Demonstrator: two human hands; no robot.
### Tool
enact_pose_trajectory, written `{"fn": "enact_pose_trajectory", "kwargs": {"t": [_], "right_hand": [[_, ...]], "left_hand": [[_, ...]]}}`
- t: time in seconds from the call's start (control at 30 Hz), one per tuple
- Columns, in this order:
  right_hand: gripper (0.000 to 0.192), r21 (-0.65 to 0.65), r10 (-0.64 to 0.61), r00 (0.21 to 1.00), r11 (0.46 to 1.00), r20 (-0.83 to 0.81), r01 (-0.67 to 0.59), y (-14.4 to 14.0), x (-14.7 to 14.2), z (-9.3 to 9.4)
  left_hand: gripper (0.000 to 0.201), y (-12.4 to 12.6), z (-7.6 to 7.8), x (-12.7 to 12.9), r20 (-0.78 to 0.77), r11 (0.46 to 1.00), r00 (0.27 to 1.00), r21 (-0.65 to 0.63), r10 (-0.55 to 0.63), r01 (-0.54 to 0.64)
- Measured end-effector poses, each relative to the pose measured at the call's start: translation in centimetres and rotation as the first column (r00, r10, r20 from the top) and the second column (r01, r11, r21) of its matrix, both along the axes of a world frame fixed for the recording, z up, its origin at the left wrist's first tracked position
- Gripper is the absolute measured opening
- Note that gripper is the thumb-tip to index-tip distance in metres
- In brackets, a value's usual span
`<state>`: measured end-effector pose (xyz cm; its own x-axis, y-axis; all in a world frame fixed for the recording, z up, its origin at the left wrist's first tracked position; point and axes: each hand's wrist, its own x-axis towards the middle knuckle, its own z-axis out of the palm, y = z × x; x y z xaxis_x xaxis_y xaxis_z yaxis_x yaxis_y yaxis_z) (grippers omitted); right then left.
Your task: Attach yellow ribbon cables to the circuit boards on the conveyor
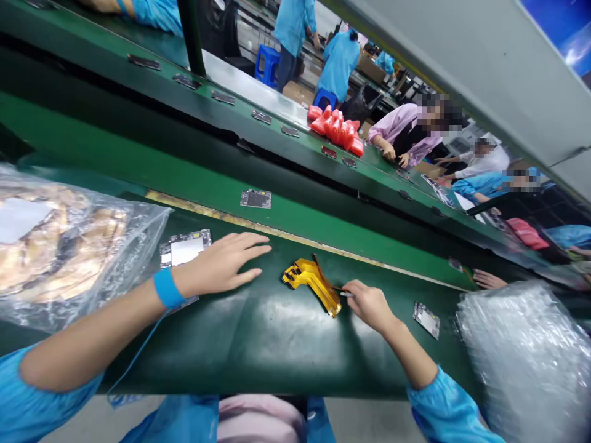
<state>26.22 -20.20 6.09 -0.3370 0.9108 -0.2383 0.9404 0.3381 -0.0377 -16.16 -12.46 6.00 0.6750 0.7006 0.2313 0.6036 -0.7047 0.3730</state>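
Note:
My left hand [226,261], with a blue wrist strap [168,288], hovers over or rests on the green bench with its fingers spread and nothing in them. Just behind it a circuit board [187,247] with a white label is partly covered by the hand and wrist. In the middle lie several yellow-orange flex cables [314,280] with black connectors, stacked and slightly fanned. My right hand [372,306] is closed in a pinch on a thin pointed tool [338,288], its tip at the cables' right edge. Most of the tool is hidden by the fingers.
A clear bag [133,246] of copper-coloured parts lies left; a bubble-wrap stack [526,357] stands right, near another board [426,320]. Beyond a yellowish strip, a board [256,198] sits on the green belt. Red packets [337,129] and several co-workers are farther back.

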Motion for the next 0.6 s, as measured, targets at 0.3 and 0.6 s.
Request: {"fn": "enact_pose_trajectory", "kwargs": {"t": [0.3, 0.6], "right_hand": [[0.037, 0.004, -0.345, 0.618, 0.871, -0.706, 0.491, -0.5, -2.8, -1.1], [0.05, -0.538, -0.552, -0.06, 0.775, -0.832, 0.332, -2.3, -11.7, -2.0]], "left_hand": [[0.028, -2.4, 0.0, 7.2, 0.431, 0.871, 0.902, -0.439, -0.009, 0.219], [0.037, -2.6, -1.1, 12.9, 0.628, 0.47, 0.701, -0.758, 0.339, 0.452]]}}
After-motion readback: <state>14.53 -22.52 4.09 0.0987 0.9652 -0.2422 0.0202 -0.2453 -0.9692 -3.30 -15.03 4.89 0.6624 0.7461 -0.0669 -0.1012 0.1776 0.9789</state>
